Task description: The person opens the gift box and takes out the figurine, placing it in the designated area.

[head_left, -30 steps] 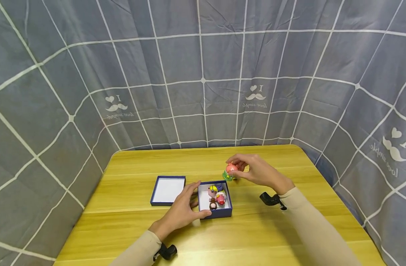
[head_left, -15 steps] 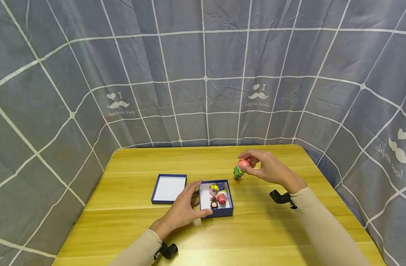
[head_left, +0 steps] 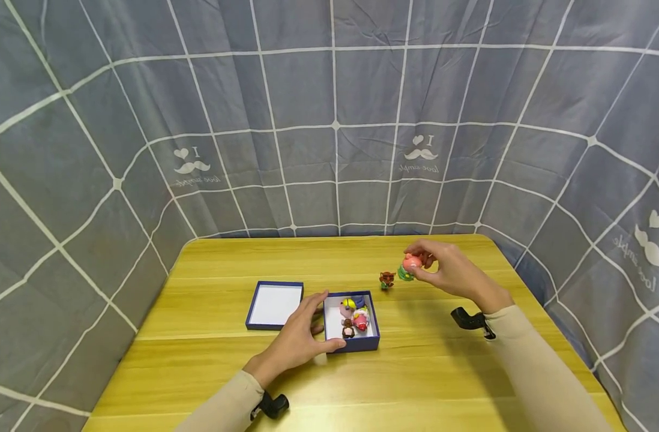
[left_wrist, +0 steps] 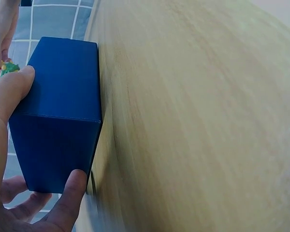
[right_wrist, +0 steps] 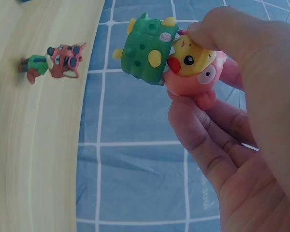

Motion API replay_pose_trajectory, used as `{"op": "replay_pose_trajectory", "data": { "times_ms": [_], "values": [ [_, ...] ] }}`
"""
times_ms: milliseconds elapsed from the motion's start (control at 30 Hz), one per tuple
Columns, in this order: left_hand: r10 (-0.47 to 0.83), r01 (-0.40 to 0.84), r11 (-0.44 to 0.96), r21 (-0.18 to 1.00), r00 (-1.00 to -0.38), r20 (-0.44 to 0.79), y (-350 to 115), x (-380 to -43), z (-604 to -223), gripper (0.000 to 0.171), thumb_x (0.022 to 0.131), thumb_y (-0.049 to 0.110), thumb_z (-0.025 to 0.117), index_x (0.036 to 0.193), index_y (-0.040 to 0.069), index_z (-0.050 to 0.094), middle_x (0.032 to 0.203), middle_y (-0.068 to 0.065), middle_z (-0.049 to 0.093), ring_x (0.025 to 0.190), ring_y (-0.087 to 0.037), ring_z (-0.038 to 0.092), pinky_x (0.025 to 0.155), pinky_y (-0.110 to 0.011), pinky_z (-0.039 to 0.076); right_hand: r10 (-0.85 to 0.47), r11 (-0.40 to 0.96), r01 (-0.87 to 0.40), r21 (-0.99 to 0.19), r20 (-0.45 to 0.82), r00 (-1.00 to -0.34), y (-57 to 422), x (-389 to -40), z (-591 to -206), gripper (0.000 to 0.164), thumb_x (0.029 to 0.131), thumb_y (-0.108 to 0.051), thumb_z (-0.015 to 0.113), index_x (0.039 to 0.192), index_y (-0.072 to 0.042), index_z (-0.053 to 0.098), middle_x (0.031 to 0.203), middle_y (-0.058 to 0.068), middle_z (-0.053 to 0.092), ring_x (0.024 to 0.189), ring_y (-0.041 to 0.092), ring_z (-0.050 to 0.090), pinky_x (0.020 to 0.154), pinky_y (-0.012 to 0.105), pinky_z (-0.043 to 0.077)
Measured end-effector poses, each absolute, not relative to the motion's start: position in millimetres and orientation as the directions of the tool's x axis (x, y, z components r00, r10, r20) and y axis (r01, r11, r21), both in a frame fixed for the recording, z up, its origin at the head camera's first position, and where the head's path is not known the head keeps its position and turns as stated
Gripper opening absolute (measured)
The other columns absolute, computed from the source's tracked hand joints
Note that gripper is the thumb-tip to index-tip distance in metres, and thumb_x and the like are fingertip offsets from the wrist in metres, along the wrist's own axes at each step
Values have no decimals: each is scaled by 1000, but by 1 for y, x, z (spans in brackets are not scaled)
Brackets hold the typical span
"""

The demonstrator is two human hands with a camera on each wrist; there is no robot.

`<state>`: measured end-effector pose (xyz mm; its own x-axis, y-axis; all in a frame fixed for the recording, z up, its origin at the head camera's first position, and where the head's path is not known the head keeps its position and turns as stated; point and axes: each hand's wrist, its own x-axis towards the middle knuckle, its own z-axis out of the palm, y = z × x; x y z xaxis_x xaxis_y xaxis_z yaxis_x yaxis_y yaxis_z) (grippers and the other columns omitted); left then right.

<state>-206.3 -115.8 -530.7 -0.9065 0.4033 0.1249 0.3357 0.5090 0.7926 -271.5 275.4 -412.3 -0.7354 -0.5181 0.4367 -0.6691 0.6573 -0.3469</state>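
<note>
My right hand (head_left: 443,267) pinches a toy figurine (right_wrist: 188,67) with a pink head, a yellow beaked face and a green spotted body, tipped sideways in the right wrist view. It hangs over the table beside a brown fox figurine (head_left: 386,280) in a green shirt, which stands upright. My left hand (head_left: 299,339) grips a small blue box (head_left: 362,344) at its left side, thumb at the near corner and fingers along the far part. Inside the box lie several figurines, among them a pink-red one (head_left: 360,320), a yellow and blue one (head_left: 353,303) and a dark brown one (head_left: 348,329).
Left of the box lies its blue-edged lid (head_left: 275,305), white inside facing up, close to my left fingers. The wooden table (head_left: 216,372) ends at a grey checked curtain (head_left: 286,162) at the back and both sides.
My right hand has moved right with the green and pink figurine. The fox figurine, mostly covered before, now shows fully on the table. My left hand stays on the box.
</note>
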Motion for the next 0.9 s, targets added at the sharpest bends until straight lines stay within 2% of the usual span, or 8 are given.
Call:
{"op": "replay_pose_trajectory", "data": {
  "times_ms": [467,700,900],
  "values": [
    [397,333,530,780,-910,118,-116,-205,-532,119,92,57,100,183,12,38,185,-15,42,168,-42,50,132,-51,58,-500,678,-658,-326,452,-739,287,-276,-423,23,102,-11,92,123,-9,82,102,-4,81,88,7,72,78,30,69],
    [385,330,558,762,-916,115,-115,-205,-530,119,91,58,100,183,12,39,184,-14,44,168,-42,50,138,-56,51,-496,688,-652,-320,448,-744,292,-280,-432,23,101,-11,93,121,-7,83,102,-3,82,87,7,72,77,29,69],
    [389,328,559,761,-915,109,-114,-205,-529,120,91,57,100,183,13,38,185,-14,43,169,-41,50,137,-55,53,-499,681,-662,-313,463,-733,295,-282,-440,23,98,-8,95,119,-5,84,101,1,83,85,9,73,75,28,69]
  ]
}}
